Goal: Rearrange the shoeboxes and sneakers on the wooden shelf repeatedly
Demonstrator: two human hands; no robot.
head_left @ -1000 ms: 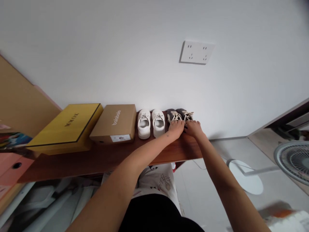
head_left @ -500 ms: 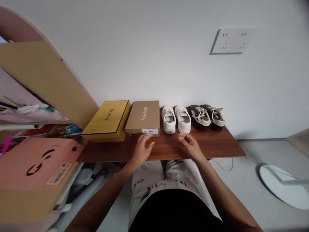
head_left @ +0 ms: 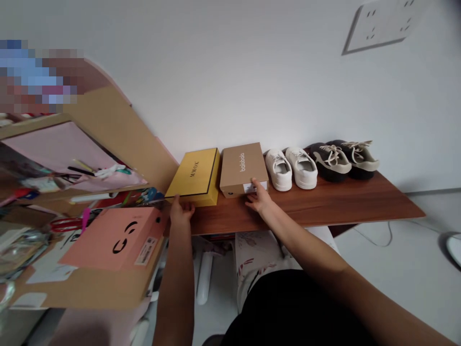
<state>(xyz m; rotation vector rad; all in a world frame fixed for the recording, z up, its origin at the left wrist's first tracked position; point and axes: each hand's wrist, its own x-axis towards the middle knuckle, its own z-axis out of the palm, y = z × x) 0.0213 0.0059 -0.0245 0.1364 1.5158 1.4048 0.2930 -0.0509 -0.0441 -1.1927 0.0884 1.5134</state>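
My left hand [head_left: 181, 211] is at the front left of a yellow MMOK shoe box [head_left: 196, 170], its fingers apart and touching the front edge. My right hand [head_left: 260, 198] rests at the front of a brown balabala shoe box [head_left: 243, 163], one finger over the lid's edge by the label, thumb lower down; it is open. Both boxes are closed and lie side by side on a dark wooden table [head_left: 324, 206]. To their right stand a pair of white sneakers [head_left: 306, 177] and a pair of black and beige lace-up shoes [head_left: 333, 166], heels towards me.
At the left, a cluttered desk [head_left: 108, 290] holds a pink shoe box [head_left: 115, 238], papers and red scissors [head_left: 66, 224]. A wall with a socket panel [head_left: 382, 24] rises behind the table. A cable [head_left: 383, 244] lies on the floor at right.
The view has turned left. My left hand has moved left to the yellow box, and my right hand has gone from before the white sneakers to the brown box's front.
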